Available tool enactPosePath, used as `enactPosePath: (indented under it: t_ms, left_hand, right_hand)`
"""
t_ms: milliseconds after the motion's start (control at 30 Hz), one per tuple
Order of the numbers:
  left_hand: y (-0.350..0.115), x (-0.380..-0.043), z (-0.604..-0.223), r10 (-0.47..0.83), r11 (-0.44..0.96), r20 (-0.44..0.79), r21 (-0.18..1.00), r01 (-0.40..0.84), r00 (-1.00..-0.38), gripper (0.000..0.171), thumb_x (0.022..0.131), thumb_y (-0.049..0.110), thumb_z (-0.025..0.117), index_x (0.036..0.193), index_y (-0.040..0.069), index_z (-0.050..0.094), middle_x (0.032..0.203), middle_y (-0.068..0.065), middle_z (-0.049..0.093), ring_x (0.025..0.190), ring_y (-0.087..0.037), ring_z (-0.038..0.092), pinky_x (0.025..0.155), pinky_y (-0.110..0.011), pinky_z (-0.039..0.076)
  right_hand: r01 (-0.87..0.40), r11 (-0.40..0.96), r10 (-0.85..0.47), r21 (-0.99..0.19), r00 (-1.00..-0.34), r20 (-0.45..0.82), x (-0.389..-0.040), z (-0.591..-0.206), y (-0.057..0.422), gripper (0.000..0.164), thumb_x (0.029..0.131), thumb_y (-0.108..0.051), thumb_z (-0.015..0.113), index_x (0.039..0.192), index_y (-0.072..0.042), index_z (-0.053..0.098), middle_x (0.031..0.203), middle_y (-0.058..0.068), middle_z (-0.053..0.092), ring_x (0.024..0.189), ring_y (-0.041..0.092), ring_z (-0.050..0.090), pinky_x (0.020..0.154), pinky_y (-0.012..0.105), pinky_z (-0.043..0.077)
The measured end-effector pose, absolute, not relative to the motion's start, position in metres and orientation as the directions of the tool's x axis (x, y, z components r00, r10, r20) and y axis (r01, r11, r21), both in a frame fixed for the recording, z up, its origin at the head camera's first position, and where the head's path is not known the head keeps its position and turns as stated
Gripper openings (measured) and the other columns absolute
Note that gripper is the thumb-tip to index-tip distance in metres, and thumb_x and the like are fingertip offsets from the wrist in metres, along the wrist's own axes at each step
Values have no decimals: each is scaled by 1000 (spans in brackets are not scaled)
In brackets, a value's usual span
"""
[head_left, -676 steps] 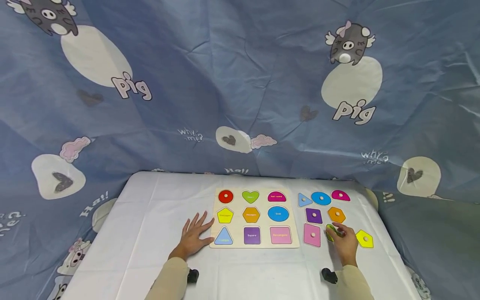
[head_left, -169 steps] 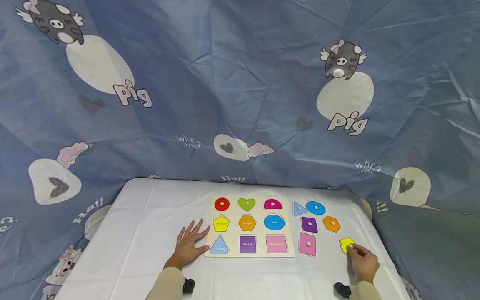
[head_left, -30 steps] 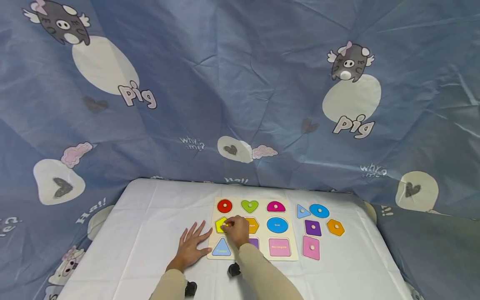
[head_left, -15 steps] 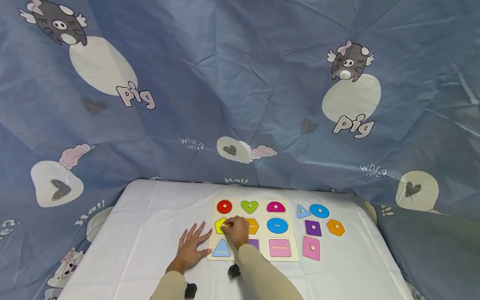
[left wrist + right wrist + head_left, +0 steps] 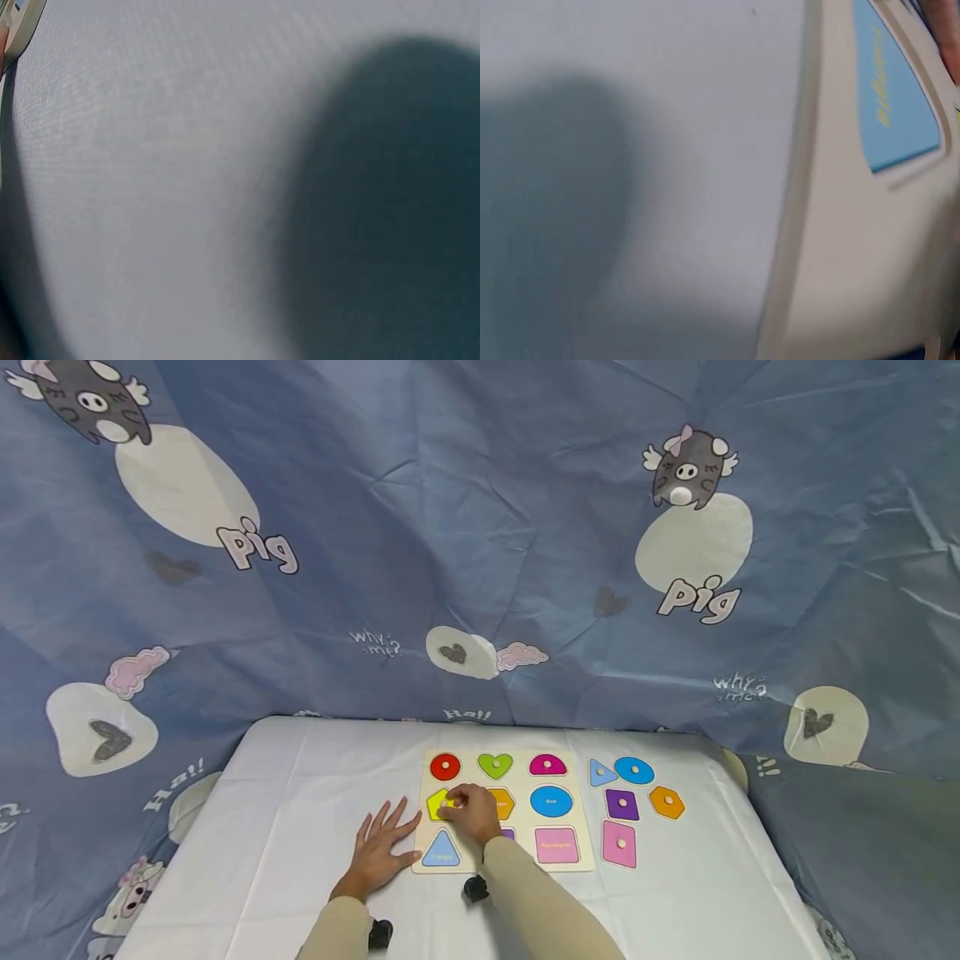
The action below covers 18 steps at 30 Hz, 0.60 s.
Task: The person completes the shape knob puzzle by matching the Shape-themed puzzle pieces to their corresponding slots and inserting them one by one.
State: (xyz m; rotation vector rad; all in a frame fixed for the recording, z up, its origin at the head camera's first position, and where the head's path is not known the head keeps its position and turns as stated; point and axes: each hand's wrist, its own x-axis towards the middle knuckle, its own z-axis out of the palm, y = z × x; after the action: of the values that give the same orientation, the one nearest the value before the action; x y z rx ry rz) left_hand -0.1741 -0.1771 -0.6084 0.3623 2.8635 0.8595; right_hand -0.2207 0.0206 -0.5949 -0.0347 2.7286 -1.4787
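Note:
A wooden shape puzzle board (image 5: pixel 585 857) lies on the white-covered table. My left hand (image 5: pixel 378 853) lies flat with spread fingers, its thumb at the board's left edge. The yellow pentagon (image 5: pixel 434 804) sits in its slot. Over it is my right hand (image 5: pixel 477 814), thumb and index finger parted around the knob. The red circle (image 5: pixel 439 772), green heart (image 5: pixel 496 770) and magenta half round (image 5: pixel 547 768) also sit in the board. In the right wrist view, the blue triangle slot (image 5: pixel 900 97) shows, with the right fingers mostly out of frame.
Right of the board lie loose knobbed pieces: a light blue triangle (image 5: pixel 597 773), blue oval (image 5: pixel 633 770), purple square (image 5: pixel 622 805), orange hexagon (image 5: pixel 666 802) and pink rectangle (image 5: pixel 618 844). A blue patterned cloth (image 5: pixel 480 568) hangs behind the table.
Heart, half round and yellow pentagon have gone from the right side into the board over these frames. In the last half second my right thumb and finger have parted at the pentagon's knob.

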Motion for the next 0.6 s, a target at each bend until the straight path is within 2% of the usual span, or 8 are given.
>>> enactPosePath:
  t_ms: [133, 400, 600]
  left_hand:
    - [-177, -175, -609, 260, 819, -71, 544, 181, -963, 64, 81, 34, 73, 139, 18, 53, 157, -10, 29, 145, -36, 14, 114, -57, 3]
    - [-175, -174, -608, 251, 812, -78, 559, 166, -965, 65, 80, 33, 74, 139, 17, 53, 156, -11, 29, 145, -37, 13, 115, -57, 2]
    - [-177, -175, -608, 250, 808, -72, 565, 167, -966, 66, 80, 33, 74, 140, 18, 52, 157, -10, 29, 146, -35, 13, 115, -56, 1]
  right_hand:
    - [-4, 479, -74, -878, -997, -36, -221, -592, 30, 26, 78, -20, 81, 98, -7, 72, 76, -5, 57, 72, 10, 48, 64, 19, 43]
    - [-60, 446, -82, -893, -996, 26, -210, -595, 58, 25, 80, -17, 79, 101, -5, 71, 80, -2, 60, 73, 11, 53, 68, 20, 49]
    - [-67, 402, -5, -913, -997, 71, -207, -595, 80, 24, 82, -14, 77, 103, -3, 70, 82, 0, 61, 74, 13, 54, 67, 20, 51]
